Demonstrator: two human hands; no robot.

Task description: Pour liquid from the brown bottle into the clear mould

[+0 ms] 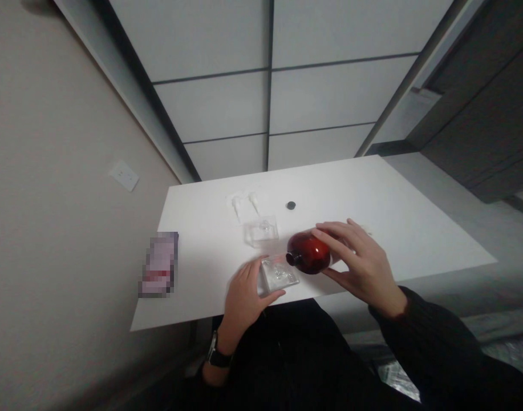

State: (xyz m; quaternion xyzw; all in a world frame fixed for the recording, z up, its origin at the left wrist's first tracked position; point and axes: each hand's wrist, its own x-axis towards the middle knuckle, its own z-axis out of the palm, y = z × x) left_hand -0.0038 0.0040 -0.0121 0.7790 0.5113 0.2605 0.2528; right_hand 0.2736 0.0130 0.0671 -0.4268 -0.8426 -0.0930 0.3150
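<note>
My right hand (361,260) grips a dark red-brown bottle (310,252), tilted so that its open neck points left and down. The neck is over the right part of a clear square container (279,274) near the table's front edge. Whether any liquid leaves the bottle, I cannot tell. My left hand (244,294) holds that container from the left, with the fingers at its back left corner and the thumb along its front. Just behind it rests a second clear container (261,231). A small dark round cap (291,205) lies apart, farther back.
Two small whitish slender items (245,204) lie on a pale sheet toward the back of the white table (197,228). At the table's left edge is a blurred pinkish rectangular object (159,264). A wall stands to the left, and paneled doors (227,108) stand behind.
</note>
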